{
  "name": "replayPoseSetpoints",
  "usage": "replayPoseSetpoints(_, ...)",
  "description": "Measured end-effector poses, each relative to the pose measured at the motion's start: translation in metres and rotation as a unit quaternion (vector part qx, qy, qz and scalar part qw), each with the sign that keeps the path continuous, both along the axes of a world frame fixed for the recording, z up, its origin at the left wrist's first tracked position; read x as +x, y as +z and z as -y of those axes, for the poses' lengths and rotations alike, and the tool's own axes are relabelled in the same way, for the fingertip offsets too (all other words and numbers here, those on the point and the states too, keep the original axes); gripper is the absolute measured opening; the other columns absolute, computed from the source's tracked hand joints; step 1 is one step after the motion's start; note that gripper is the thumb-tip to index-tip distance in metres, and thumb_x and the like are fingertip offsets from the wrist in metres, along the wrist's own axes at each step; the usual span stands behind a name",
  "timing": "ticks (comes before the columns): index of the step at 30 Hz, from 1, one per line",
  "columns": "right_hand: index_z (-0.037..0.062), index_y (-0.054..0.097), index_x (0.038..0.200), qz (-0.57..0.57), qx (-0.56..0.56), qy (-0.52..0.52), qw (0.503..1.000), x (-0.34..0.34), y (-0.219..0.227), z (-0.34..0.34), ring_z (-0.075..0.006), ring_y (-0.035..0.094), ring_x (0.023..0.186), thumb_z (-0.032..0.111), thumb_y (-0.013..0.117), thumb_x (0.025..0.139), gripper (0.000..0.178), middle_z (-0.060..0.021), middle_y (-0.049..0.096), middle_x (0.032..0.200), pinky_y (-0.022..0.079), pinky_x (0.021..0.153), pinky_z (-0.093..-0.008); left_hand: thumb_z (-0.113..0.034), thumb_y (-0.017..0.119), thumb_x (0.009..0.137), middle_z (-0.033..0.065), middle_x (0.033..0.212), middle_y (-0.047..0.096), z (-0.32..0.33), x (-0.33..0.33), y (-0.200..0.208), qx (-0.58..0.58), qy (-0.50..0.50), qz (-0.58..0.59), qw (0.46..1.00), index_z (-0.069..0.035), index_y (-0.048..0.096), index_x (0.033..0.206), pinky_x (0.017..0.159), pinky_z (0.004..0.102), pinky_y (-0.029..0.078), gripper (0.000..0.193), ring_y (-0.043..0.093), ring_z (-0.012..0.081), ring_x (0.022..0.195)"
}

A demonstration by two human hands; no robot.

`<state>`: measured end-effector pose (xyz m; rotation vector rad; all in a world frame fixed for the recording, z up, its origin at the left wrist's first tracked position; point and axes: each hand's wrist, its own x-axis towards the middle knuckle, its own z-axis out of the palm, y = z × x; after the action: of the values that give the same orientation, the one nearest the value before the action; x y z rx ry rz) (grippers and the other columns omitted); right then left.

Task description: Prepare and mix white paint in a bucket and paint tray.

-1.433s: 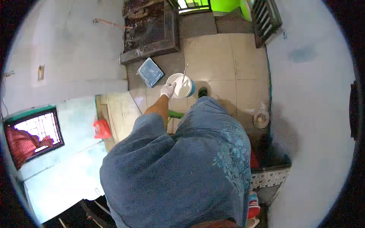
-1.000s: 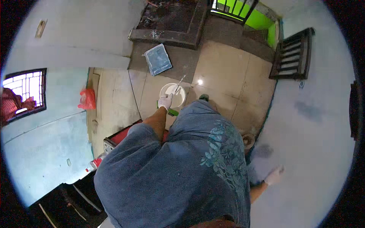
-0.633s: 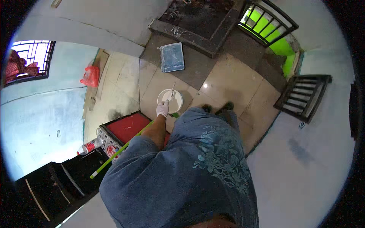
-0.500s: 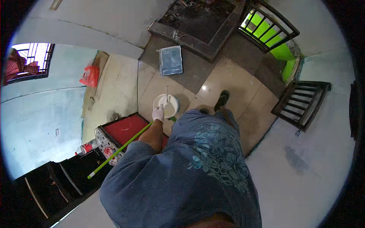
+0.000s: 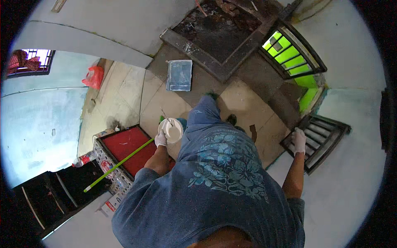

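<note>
Holding a white bucket (image 5: 180, 133) by its rim with the white-gloved left hand (image 5: 161, 139), just left of the centre of the frame, with fingers closed over the edge. Carrying inside this bucket some whitish material, and also a thin stick (image 5: 166, 116), leaning out toward the upper left. Having the white-gloved right hand (image 5: 299, 141) lifted at the right of the frame, over the left part of a dark slatted panel (image 5: 326, 134); cannot tell of any contact with the slats, nor whether gripping or loose. Wearing a blue T-shirt (image 5: 231, 206) with pale flower print, across the lower centre. Can see, in the lower left, a bright green pole (image 5: 118, 165), crossing slantwise in front of a red-topped table (image 5: 130, 142), and near the table's left end a bottle (image 5: 84, 159) with red label. Can see also a red plastic bag (image 5: 94, 77) in the upper left, and a shallow blue-grey tray (image 5: 179, 75) flat on the floor (image 5: 165, 101), above the bucket in the frame. Can find a barred dark gate (image 5: 295, 56) in the upper right, before bright green surfaces.
</note>
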<state>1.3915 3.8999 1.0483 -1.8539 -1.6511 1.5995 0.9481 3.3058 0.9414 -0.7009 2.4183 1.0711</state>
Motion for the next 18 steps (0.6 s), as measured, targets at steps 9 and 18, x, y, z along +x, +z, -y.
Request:
replayPoseSetpoints(9, 0.0065, 0.062, 0.102, 0.062, 0.105, 0.303, 0.945, -0.108, -0.119, -0.02, -0.0136, 0.053, 0.059, 0.02, 0.05, 0.093, 0.02, -0.0062, 0.057, 0.072, 0.044, 0.056, -0.0288, -0.042, 0.054, 0.086, 0.0118, 0.072, 0.066, -0.019, -0.077, -0.03, -0.072, -0.006, 0.043, 0.996, 0.002, 0.068, 0.083, 0.062, 0.0369, 0.045, 0.046, 0.06, 0.0229, 0.064)
replayPoseSetpoints(18, 0.0067, 0.062, 0.094, 0.219, -0.17, 0.179, 0.944, -0.183, -0.062, 0.012, -0.0194, 0.057, 0.062, 0.021, 0.058, 0.087, 0.017, -0.0082, 0.061, 0.076, 0.044, 0.053, -0.0337, -0.044, 0.056, 0.086, 0.0128, 0.086, 0.069, -0.082, -0.18, -0.012, -0.025, 0.009, 0.06, 0.998, 0.001, 0.069, 0.092, 0.071, 0.0343, 0.048, 0.047, 0.064, 0.0244, 0.078)
